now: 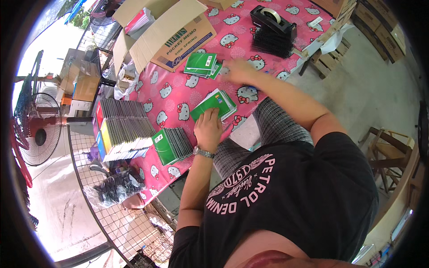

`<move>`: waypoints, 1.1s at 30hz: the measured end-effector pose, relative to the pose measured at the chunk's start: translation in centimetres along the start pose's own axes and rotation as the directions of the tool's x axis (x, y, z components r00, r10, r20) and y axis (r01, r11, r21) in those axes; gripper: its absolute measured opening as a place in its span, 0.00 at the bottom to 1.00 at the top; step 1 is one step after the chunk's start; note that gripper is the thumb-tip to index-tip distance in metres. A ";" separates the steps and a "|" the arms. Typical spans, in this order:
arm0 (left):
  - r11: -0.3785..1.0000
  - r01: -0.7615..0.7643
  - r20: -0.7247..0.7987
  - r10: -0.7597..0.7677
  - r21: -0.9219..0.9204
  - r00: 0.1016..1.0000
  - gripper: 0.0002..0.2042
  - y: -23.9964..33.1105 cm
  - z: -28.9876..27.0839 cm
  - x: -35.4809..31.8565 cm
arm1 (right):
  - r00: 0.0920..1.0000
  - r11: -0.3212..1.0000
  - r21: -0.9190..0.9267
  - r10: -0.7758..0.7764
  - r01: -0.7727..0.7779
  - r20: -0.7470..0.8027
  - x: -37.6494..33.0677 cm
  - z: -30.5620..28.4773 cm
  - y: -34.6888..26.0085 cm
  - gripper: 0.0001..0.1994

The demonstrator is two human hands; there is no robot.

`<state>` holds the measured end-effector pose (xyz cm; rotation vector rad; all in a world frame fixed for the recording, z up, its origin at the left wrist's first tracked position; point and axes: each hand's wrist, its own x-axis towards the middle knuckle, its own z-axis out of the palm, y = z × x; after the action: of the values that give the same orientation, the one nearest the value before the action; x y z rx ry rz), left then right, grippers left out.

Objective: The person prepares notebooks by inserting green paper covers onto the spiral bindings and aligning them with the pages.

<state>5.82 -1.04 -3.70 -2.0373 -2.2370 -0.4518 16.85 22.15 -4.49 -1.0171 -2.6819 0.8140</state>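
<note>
My left hand (208,129) lies with its fingers stretched over the near edge of a loose pile of green pocket notebooks (208,104) on the table. Farther off, my right hand (239,71) is smeared by motion, so its fingers are unclear. It is just right of a small stack of green notebooks (199,62); one more green notebook (216,70) pokes out on that side. Left of my left wrist stands a row of green spiral-bound notebooks (165,145).
A pink patterned cloth (183,91) covers the table. Spiral notebooks (123,127) stand packed at the left, near an open cardboard box (183,42). Black wire coils (270,43) sit beneath a tape dispenser (279,27) at the far right. A fan (40,134) stands left.
</note>
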 end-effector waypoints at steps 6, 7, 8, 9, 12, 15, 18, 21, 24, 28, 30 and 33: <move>0.984 -0.044 0.050 0.053 -0.173 0.997 0.12 -1.1 -1.6 1.6 | 0.926 0.838 -0.522 -0.060 -0.156 -0.373 0.7 -0.2 15.1 0.10; 0.979 -0.008 0.097 0.028 -0.202 0.995 0.12 -1.2 -2.1 1.9 | 0.928 0.818 -0.567 -0.132 -0.096 -0.348 0.3 0.0 15.9 0.11; 0.973 0.027 0.145 0.006 -0.229 0.989 0.12 -1.4 -2.4 2.2 | 0.926 0.792 -0.609 -0.203 -0.036 -0.319 0.1 0.2 16.5 0.11; 0.966 0.038 0.166 0.005 -0.255 0.986 0.12 -1.7 -2.7 2.4 | 0.938 0.844 -0.534 -0.152 -0.041 -0.311 0.4 0.0 16.8 0.12; 0.934 0.201 0.333 -0.096 -0.297 0.938 0.12 -1.7 -4.1 3.5 | 0.956 0.956 -0.263 0.047 -0.127 -0.288 1.0 -2.3 16.2 0.14; 0.953 0.060 0.264 0.022 -0.298 0.964 0.13 -2.3 -3.7 3.8 | 0.933 0.978 -0.208 -0.066 -0.010 -0.355 2.3 -3.8 17.7 0.16; 0.954 0.025 0.209 0.040 -0.299 0.977 0.11 -2.7 -3.5 3.3 | 0.965 0.998 0.017 -0.048 0.054 -0.258 2.3 -4.7 15.3 0.13; 0.990 -0.011 0.079 0.023 -0.139 0.997 0.11 -2.6 -4.9 4.1 | 0.974 0.891 0.444 0.007 0.098 -0.228 0.1 -3.9 10.8 0.18; 1.000 0.002 0.034 -0.002 0.017 0.999 0.11 -2.1 -4.5 4.4 | 0.982 0.573 0.816 0.092 0.082 -0.163 -6.0 -2.0 1.2 0.19; 0.998 -0.028 -0.109 0.035 0.063 0.993 0.12 -0.5 -2.0 5.3 | 0.927 0.588 0.750 0.000 0.303 -0.374 -10.4 5.5 -6.3 0.34; 0.998 -0.055 -0.144 0.058 0.026 0.988 0.11 -0.1 -1.6 5.2 | 0.933 0.593 0.736 -0.076 0.327 -0.353 -9.8 6.1 -6.2 0.35; 0.999 -0.049 -0.060 0.047 -0.020 0.997 0.11 -0.4 -2.3 5.1 | 0.986 0.651 0.743 -0.046 0.152 -0.162 -8.4 3.4 -4.0 0.24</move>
<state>4.56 3.20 -0.26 -2.0546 -2.1538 -0.5275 19.83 12.74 -4.81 -0.6513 -1.9079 1.5817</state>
